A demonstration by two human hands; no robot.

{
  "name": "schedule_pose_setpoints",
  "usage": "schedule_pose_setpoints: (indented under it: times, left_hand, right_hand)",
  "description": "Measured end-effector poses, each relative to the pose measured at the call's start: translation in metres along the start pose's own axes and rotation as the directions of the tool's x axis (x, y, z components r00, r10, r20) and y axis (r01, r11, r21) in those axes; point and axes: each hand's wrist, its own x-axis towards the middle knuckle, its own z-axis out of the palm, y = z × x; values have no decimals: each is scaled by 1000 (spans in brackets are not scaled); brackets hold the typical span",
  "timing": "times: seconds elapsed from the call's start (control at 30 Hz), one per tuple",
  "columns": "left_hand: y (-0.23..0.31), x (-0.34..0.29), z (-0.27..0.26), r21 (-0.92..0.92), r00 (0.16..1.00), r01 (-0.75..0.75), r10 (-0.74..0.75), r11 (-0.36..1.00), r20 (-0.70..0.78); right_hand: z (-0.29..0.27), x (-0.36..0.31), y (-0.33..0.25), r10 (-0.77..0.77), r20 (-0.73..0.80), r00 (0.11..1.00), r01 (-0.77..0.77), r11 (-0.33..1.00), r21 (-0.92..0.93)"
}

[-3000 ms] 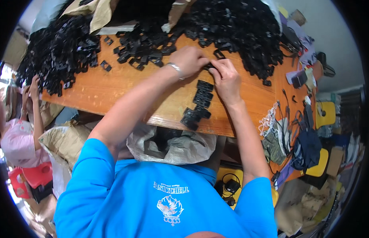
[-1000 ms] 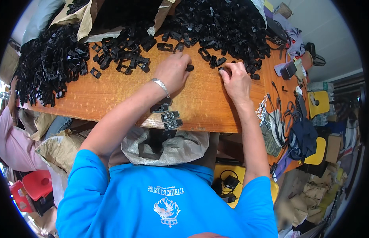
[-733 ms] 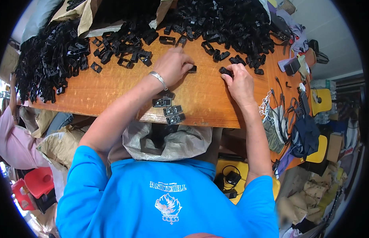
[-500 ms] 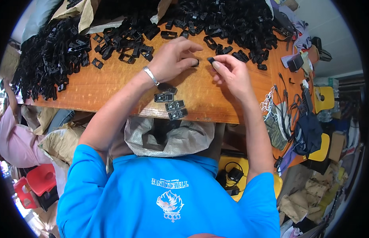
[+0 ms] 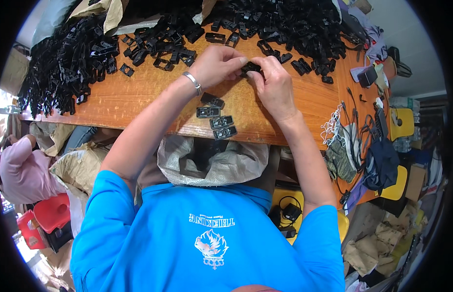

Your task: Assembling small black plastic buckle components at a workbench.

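Observation:
My hands meet over the wooden table (image 5: 153, 104), pinching a small black plastic piece (image 5: 251, 67) between them. The fingertips of my left hand (image 5: 217, 66), with a silver bracelet at its wrist, close on the piece's left end. From the other side my right hand (image 5: 276, 86) grips it between thumb and fingers, which cover much of it. Several black rectangular plastic pieces (image 5: 221, 121) lie in a short column below my left hand, close to the table's front edge. Loose black frame-shaped parts (image 5: 215, 38) lie just beyond my hands.
Large heaps of black plastic parts (image 5: 71, 63) cover the table's far side and left end. A pale woven sack (image 5: 217, 174) hangs open at my lap. Cables (image 5: 355, 114) and dark cloth (image 5: 382, 163) lie at right. Another person in pink (image 5: 27, 168) sits at left.
My hands were apart, each with a small black part at its fingertips. They have come together, the right moving left, and the parts now meet between the fingers.

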Motion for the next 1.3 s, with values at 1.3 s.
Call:
schedule_pose_setpoints:
  times: [1.3]
  left_hand:
    - [-15,13,-9,617,998,5,34,787,-52]
  right_hand:
    - [13,11,23,329,371,868,-415,891,181]
